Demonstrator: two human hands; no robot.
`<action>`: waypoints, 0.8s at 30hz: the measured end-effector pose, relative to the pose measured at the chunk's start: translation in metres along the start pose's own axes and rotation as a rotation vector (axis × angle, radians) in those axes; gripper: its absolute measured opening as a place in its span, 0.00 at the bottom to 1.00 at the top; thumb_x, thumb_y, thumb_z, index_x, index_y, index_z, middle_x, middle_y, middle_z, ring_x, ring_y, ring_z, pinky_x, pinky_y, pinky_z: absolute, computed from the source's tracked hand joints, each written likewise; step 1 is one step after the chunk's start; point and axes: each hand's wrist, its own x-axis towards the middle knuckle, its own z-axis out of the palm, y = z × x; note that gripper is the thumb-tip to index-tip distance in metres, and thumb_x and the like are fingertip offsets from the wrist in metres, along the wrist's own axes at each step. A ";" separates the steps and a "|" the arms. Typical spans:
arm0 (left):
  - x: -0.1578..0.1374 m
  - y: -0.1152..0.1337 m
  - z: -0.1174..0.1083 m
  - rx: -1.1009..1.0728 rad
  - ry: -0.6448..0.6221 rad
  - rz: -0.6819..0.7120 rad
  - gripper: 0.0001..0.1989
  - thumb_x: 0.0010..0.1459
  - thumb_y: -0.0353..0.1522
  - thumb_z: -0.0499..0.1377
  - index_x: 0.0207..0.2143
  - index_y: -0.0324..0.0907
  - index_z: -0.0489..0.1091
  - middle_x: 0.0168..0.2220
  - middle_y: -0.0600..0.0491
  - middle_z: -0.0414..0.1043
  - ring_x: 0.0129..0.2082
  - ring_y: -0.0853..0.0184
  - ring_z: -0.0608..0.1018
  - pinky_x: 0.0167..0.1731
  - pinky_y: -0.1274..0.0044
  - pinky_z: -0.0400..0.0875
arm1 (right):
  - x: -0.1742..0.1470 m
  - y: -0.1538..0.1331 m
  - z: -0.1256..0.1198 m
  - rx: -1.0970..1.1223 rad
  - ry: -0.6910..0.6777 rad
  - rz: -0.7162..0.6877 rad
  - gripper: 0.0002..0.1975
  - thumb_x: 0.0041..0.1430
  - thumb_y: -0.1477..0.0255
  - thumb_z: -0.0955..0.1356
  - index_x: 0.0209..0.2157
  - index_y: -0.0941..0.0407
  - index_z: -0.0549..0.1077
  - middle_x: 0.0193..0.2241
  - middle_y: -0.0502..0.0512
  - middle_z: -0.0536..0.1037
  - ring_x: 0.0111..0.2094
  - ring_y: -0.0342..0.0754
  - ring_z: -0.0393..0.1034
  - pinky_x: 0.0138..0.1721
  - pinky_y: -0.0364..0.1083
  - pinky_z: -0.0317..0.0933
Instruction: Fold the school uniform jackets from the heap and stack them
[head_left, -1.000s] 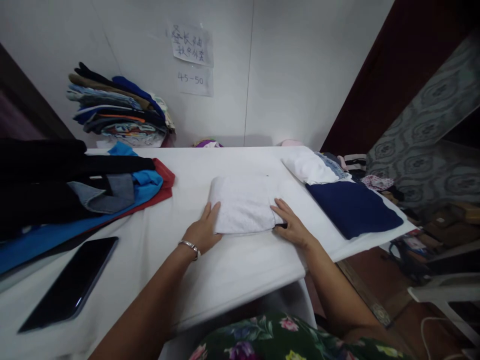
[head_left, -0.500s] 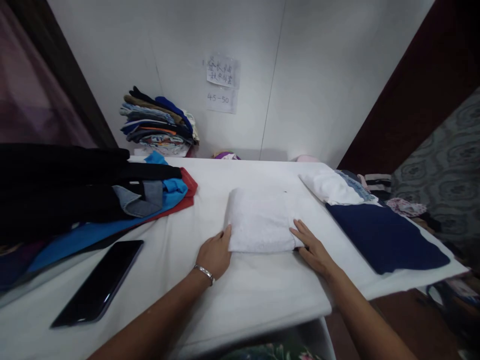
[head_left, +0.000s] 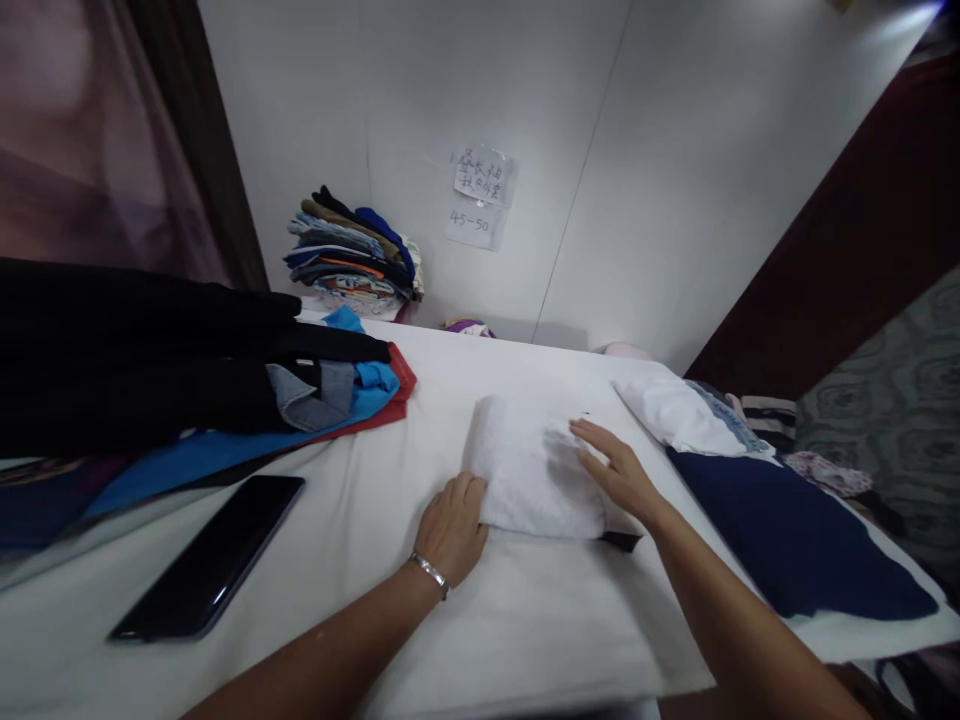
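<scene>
A folded white garment (head_left: 525, 470) lies on the white-covered table in front of me. My left hand (head_left: 452, 525), with a silver bracelet at the wrist, is closed on its near left corner; the fingertips are partly hidden. Above the right part of the cloth hovers my right hand (head_left: 616, 474), fingers stretched out and holding nothing, its shadow falling on the white fabric. A small black patch (head_left: 622, 540) pokes out at the garment's near right corner.
A black phone (head_left: 214, 555) and a heap of dark clothes (head_left: 150, 350) are on the left. At right lie a navy folded cloth (head_left: 795, 530) and a white garment (head_left: 682, 405). A clothes stack (head_left: 352, 255) stands by the wall, near paper notes (head_left: 480, 195).
My right hand has lifted off the garment's right edge and moved inward over it. My left hand stays at the left corner. More of the black patch shows, and the view has shifted.
</scene>
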 end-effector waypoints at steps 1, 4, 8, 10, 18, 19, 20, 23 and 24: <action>0.001 0.001 -0.001 0.002 -0.007 0.006 0.19 0.49 0.24 0.53 0.46 0.42 0.61 0.46 0.47 0.65 0.45 0.60 0.69 0.44 0.69 0.65 | 0.023 -0.003 0.010 0.032 -0.002 0.005 0.20 0.57 0.62 0.64 0.50 0.49 0.72 0.53 0.51 0.71 0.58 0.54 0.59 0.60 0.56 0.49; 0.004 0.001 -0.004 0.013 -0.050 -0.013 0.15 0.49 0.22 0.53 0.39 0.44 0.60 0.42 0.49 0.66 0.41 0.62 0.69 0.41 0.69 0.65 | 0.091 -0.003 0.042 0.036 -0.092 0.123 0.19 0.56 0.61 0.64 0.47 0.51 0.75 0.50 0.52 0.73 0.54 0.54 0.64 0.56 0.52 0.56; 0.006 -0.001 -0.007 -0.003 -0.135 -0.031 0.15 0.48 0.21 0.54 0.37 0.44 0.59 0.40 0.51 0.66 0.41 0.63 0.70 0.41 0.71 0.64 | 0.156 0.010 0.076 -0.098 -0.232 0.282 0.18 0.57 0.58 0.63 0.35 0.56 0.79 0.37 0.56 0.79 0.43 0.54 0.71 0.46 0.49 0.61; 0.007 -0.002 -0.008 -0.014 -0.146 -0.026 0.14 0.48 0.22 0.54 0.37 0.44 0.59 0.40 0.51 0.66 0.41 0.63 0.71 0.40 0.71 0.65 | 0.175 0.016 0.087 -0.126 -0.293 0.312 0.20 0.53 0.55 0.65 0.25 0.57 0.77 0.28 0.57 0.79 0.35 0.54 0.72 0.39 0.47 0.62; 0.009 -0.005 -0.001 0.026 -0.198 0.046 0.18 0.47 0.18 0.51 0.39 0.44 0.59 0.41 0.51 0.67 0.40 0.62 0.71 0.37 0.70 0.65 | 0.186 0.039 0.121 -0.080 -0.345 0.239 0.15 0.44 0.58 0.68 0.20 0.56 0.70 0.20 0.49 0.71 0.27 0.45 0.64 0.30 0.42 0.55; 0.009 -0.004 0.001 0.038 -0.202 0.054 0.19 0.47 0.17 0.51 0.39 0.45 0.60 0.41 0.51 0.67 0.40 0.63 0.71 0.37 0.70 0.65 | 0.181 0.043 0.125 -0.067 -0.328 0.236 0.16 0.46 0.57 0.67 0.21 0.56 0.69 0.21 0.48 0.70 0.27 0.44 0.64 0.29 0.42 0.55; 0.010 -0.004 0.002 0.045 -0.204 0.059 0.19 0.46 0.17 0.50 0.39 0.45 0.60 0.41 0.51 0.67 0.40 0.63 0.71 0.37 0.70 0.65 | 0.177 0.046 0.129 -0.058 -0.313 0.235 0.17 0.47 0.56 0.66 0.21 0.57 0.69 0.21 0.48 0.69 0.27 0.44 0.63 0.29 0.42 0.55; 0.010 -0.004 0.004 0.046 -0.210 0.067 0.20 0.45 0.17 0.51 0.39 0.45 0.60 0.41 0.51 0.67 0.40 0.63 0.71 0.37 0.70 0.66 | 0.168 0.053 0.135 -0.046 -0.294 0.233 0.20 0.48 0.52 0.64 0.23 0.57 0.69 0.21 0.47 0.69 0.27 0.44 0.63 0.29 0.41 0.55; 0.010 -0.004 0.004 0.045 -0.208 0.066 0.21 0.44 0.17 0.51 0.40 0.45 0.60 0.41 0.51 0.67 0.40 0.62 0.71 0.37 0.70 0.66 | 0.168 0.053 0.135 -0.049 -0.300 0.231 0.21 0.48 0.51 0.64 0.24 0.57 0.69 0.21 0.48 0.69 0.27 0.44 0.63 0.29 0.42 0.56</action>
